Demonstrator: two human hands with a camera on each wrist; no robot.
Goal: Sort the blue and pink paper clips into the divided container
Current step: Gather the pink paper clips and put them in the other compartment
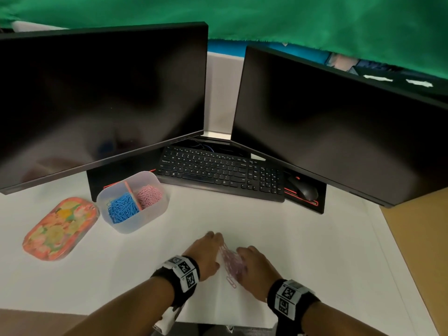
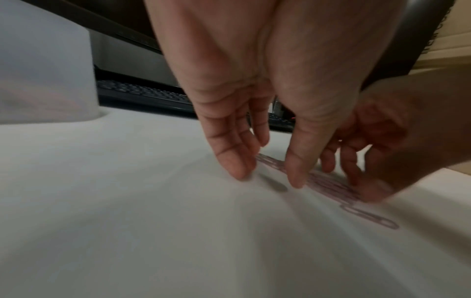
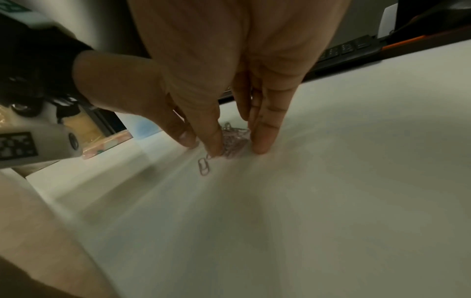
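Note:
The clear divided container (image 1: 114, 215) stands at the left of the white mat, with blue paper clips (image 1: 122, 207) in its left compartment and pink paper clips (image 1: 149, 195) in its right one. Near the front edge a loose pile of pink clips (image 1: 230, 259) (image 2: 328, 184) (image 3: 235, 139) lies between my two hands. My left hand (image 1: 211, 248) (image 2: 267, 177) sets straight fingers on the mat at the pile's left. My right hand (image 1: 249, 259) (image 3: 239, 149) flanks the pile with its thumb and straight fingers. One stray pink clip (image 1: 231, 282) (image 2: 372, 218) (image 3: 203, 168) lies just nearer me.
A floral lid (image 1: 59, 229) lies left of the container. A black keyboard (image 1: 218, 173) and mouse (image 1: 304, 189) sit behind, under two dark monitors (image 1: 101, 103). The brown desk (image 1: 417, 243) shows to the right of the mat.

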